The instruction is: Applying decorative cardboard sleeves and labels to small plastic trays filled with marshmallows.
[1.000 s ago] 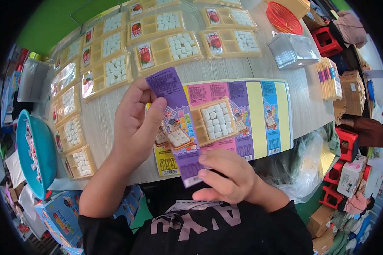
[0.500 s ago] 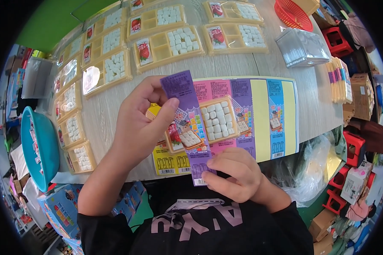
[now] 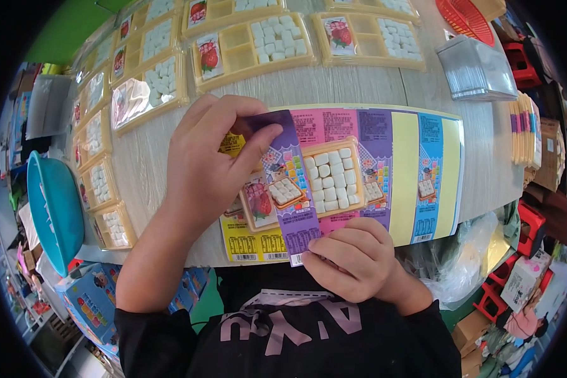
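A purple printed sticker strip (image 3: 288, 167) lies across a small tan tray (image 3: 360, 189) between its strawberry packet (image 3: 258, 200) and its white marshmallow-like pieces (image 3: 329, 179). My left hand (image 3: 208, 164) grips the strip's upper end with the thumb in front; that end bends back under the fingers. Pinched in my right hand (image 3: 353, 259) is the lower end, beyond the tray's near edge. Beneath the tray is a sticker sheet (image 3: 403, 189) with pink, purple, blue and yellow strips, some peeled away to pale yellow backing. Whether the strip sticks to the tray I cannot tell.
Filled trays (image 3: 255, 50) stand in rows at the far side and left. A teal basin (image 3: 57, 214) is at the left edge. At the far right are a red basket (image 3: 465, 20), stacked clear plastic covers (image 3: 479, 68) and a stack of tan trays (image 3: 524, 129).
The strip's upper end, flat and fully showing before, now bends back under my left fingers. My right hand still pinches the lower end. The whole view has shifted slightly.
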### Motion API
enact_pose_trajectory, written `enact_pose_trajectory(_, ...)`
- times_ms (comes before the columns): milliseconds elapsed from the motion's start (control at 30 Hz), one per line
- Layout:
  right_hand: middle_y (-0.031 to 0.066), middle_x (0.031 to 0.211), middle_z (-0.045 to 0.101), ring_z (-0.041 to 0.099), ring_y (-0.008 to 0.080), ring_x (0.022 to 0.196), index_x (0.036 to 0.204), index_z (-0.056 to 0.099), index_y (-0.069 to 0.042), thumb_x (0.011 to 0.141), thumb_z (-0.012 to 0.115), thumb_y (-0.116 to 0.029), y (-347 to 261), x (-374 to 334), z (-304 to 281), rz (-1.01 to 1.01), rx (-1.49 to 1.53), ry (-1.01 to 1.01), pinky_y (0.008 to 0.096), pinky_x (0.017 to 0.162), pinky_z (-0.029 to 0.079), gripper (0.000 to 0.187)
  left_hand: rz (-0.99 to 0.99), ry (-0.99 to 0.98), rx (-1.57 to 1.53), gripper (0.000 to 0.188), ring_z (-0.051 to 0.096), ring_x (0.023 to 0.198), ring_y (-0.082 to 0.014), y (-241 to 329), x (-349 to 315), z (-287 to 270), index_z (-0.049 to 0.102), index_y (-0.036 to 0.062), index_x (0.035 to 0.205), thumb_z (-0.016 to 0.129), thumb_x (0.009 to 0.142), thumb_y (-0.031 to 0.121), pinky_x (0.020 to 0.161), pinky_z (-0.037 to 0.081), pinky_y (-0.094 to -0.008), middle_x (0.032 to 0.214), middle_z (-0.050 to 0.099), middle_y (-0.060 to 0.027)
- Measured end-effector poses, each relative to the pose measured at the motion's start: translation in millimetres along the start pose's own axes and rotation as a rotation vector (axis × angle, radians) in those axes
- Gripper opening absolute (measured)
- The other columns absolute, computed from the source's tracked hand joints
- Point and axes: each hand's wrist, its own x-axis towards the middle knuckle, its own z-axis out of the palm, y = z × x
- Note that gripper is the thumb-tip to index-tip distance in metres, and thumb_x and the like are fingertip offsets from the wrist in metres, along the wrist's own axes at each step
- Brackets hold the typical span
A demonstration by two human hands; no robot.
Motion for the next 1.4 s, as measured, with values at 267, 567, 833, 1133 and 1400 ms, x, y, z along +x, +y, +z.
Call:
enact_pose_trajectory(267, -0.0011, 0.103, 0.064, 0.059, 0.0155, 0.085, 0.093, 0.070, -0.017, 0.068, 0.074, -0.010, -2, 1, 2, 0.018, -0.017, -0.070, 0.0322, 0.075, 0.048, 0.026, -0.046, 0.009, -0.014, 0.022, 0.058, 0.069, -0.0208, -2, -1, 5, 0.067, 0.0053, 0.097, 0.079, 0.079, 0.012, 0.062, 0.047, -0.0323, 0.074, 0.062, -0.0055)
enact_pose_trajectory(567, -0.0024, 0.100, 0.065, 0.060, 0.0145, 0.084, 0.090, 0.069, -0.019, 0.070, 0.074, -0.012, 1, -1, 5, 0.047, -0.016, -0.093, 0.0321, 0.076, 0.048, 0.022, -0.026, -0.014, 0.038, 0.021, 0.055, 0.067, -0.0213, -4, -1, 9, 0.067, 0.0067, 0.095, 0.079, 0.079, 0.011, 0.060, 0.044, -0.0332, 0.069, 0.060, -0.0043)
enact_pose_trajectory(833, -0.0003, 0.100, 0.066, 0.060, 0.0160, 0.083, 0.091, 0.069, -0.016, 0.070, 0.073, -0.012, 4, 6, 0, 0.006, -0.020, -0.208, 0.0339, 0.075, 0.049, 0.022, 0.038, -0.025, 0.129, 0.018, 0.055, 0.067, -0.0224, -2, 3, 8, 0.067, 0.0075, 0.094, 0.078, 0.079, 0.011, 0.063, 0.044, -0.0350, 0.070, 0.061, -0.0031)
enact_pose_trajectory(1133, 0.0016, 0.099, 0.065, 0.060, 0.0184, 0.084, 0.090, 0.070, -0.012, 0.068, 0.074, -0.011, -1, 7, -4, 0.027, -0.029, -0.250, 0.0350, 0.076, 0.050, 0.023, 0.082, -0.008, 0.120, 0.018, 0.057, 0.068, -0.0223, 0, -1, 7, 0.067, 0.0062, 0.095, 0.077, 0.080, 0.010, 0.063, 0.045, -0.0341, 0.074, 0.061, -0.0054)
enact_pose_trajectory(1400, 0.0030, 0.097, 0.064, 0.061, 0.0219, 0.084, 0.091, 0.070, -0.010, 0.069, 0.077, -0.014, -13, 29, -29, 0.032, 0.006, -0.391, 0.0360, 0.076, 0.050, 0.024, 0.152, -0.017, 0.160, 0.016, 0.060, 0.078, -0.0297, -3, -4, 2, 0.064, 0.0070, 0.094, 0.072, 0.085, 0.018, 0.073, 0.047, -0.0419, 0.085, 0.067, -0.0080)
